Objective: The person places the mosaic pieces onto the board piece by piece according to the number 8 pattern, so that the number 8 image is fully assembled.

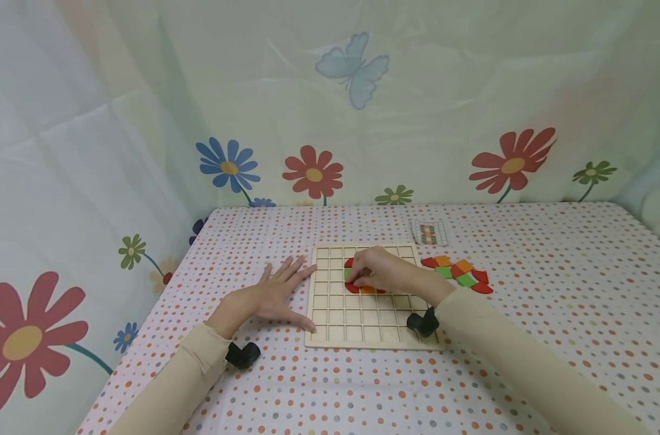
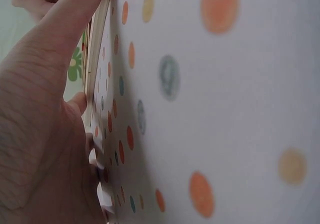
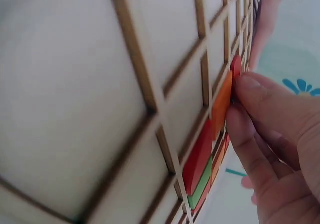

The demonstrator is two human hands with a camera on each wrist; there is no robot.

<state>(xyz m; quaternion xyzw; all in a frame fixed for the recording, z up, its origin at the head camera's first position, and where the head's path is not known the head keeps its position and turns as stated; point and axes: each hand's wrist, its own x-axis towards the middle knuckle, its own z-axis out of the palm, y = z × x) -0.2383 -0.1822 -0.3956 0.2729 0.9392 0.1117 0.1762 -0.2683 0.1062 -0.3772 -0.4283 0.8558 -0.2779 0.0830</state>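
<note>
Right hand pinching curved-edge red piece at lower-left corner of the coloured cluster on gridded wooden board. Left hand relaxed, fingers spread, touching board's left edge. Flat loose pieces rightward on dotted tablecloth.

A flowered curtain hangs behind a polka-dotted tablecloth.

Long beige sleeves; small, rounded black wrist cameras.

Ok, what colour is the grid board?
The grid board is pale wood beige, seen best in the head view.
</note>
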